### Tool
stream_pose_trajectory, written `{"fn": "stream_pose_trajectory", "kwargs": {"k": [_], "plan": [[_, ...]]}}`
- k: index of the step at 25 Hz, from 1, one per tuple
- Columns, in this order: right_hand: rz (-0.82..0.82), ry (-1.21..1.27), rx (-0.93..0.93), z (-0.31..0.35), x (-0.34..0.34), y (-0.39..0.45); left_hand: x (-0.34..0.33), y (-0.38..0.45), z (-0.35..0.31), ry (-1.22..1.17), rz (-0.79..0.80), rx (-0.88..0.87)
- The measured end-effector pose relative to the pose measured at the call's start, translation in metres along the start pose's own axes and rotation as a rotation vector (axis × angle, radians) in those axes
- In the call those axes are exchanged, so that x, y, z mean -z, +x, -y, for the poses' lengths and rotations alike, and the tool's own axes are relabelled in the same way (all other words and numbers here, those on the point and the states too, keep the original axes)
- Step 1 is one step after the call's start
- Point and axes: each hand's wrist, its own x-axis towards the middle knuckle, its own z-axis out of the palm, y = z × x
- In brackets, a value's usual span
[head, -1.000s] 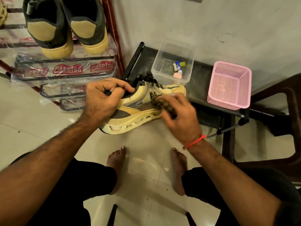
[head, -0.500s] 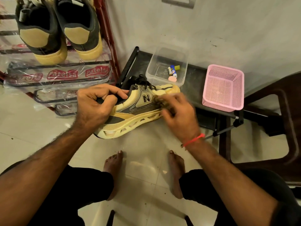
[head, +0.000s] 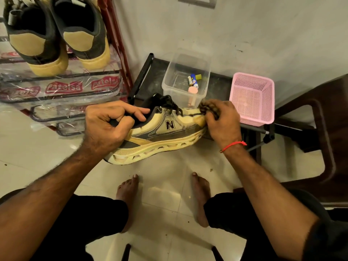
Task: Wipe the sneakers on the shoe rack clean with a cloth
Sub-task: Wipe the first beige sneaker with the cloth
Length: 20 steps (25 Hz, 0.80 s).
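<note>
A yellow and grey sneaker point(head: 162, 136) with an N logo and black laces is held on its side above the tiled floor. My left hand point(head: 109, 127) grips its heel collar, fingers curled into the opening. My right hand point(head: 222, 121) clutches a dark bunched cloth point(head: 208, 108) and presses it against the sneaker's toe. Two more sneakers point(head: 56, 38), dark with yellow heels, stand heel-out on the red shoe rack point(head: 116, 40) at the upper left.
A clear plastic box point(head: 185, 80) with small items and a pink mesh basket point(head: 252, 98) sit on a dark low stand point(head: 150, 78) by the wall. A dark wooden chair point(head: 323, 132) is at the right. My bare feet point(head: 200, 196) rest on the floor below.
My right hand has slid the cloth from the sneaker's midfoot forward to its toe. The left hand keeps its grip on the heel; the camera view has shifted a little.
</note>
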Motion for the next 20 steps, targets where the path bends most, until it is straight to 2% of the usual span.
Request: {"fn": "stream_pose_trajectory", "kwargs": {"k": [1, 2, 5, 7, 8, 10, 12, 13, 15, 17, 20], "plan": [[-0.024, -0.015, -0.044, -0.001, 0.001, -0.003, -0.002, 0.000, 0.000, 0.007, -0.002, -0.008], [-0.019, 0.007, -0.006, 0.009, -0.002, -0.012, -0.003, 0.001, 0.000, 0.010, -0.005, -0.015], [0.156, 0.164, 0.319, 0.054, -0.015, -0.053, -0.002, 0.000, 0.001, 0.021, -0.012, -0.008], [0.179, 0.055, 0.391, 0.050, -0.012, -0.047, 0.000, -0.001, -0.001, 0.013, -0.009, -0.002], [0.149, -0.049, 0.317, 0.034, -0.010, -0.032, 0.000, -0.001, -0.001, 0.013, -0.014, -0.008], [0.123, -0.214, 0.052, 0.002, 0.000, -0.007, 0.002, 0.000, 0.000, 0.031, -0.021, -0.003], [0.093, -0.185, -0.099, -0.010, 0.004, -0.005, 0.000, 0.001, 0.002, 0.050, -0.036, 0.031], [0.083, -0.127, -0.068, -0.001, 0.001, -0.012, -0.002, 0.001, 0.003, 0.053, -0.046, 0.048], [0.101, 0.048, 0.127, 0.036, -0.013, -0.039, -0.009, 0.001, 0.004, 0.035, -0.052, 0.077], [0.209, 0.223, 0.325, 0.075, -0.024, -0.073, -0.015, -0.003, 0.005, 0.015, -0.069, 0.118], [0.286, 0.174, 0.499, 0.080, -0.024, -0.082, -0.015, -0.005, 0.010, -0.062, -0.128, 0.229]]}}
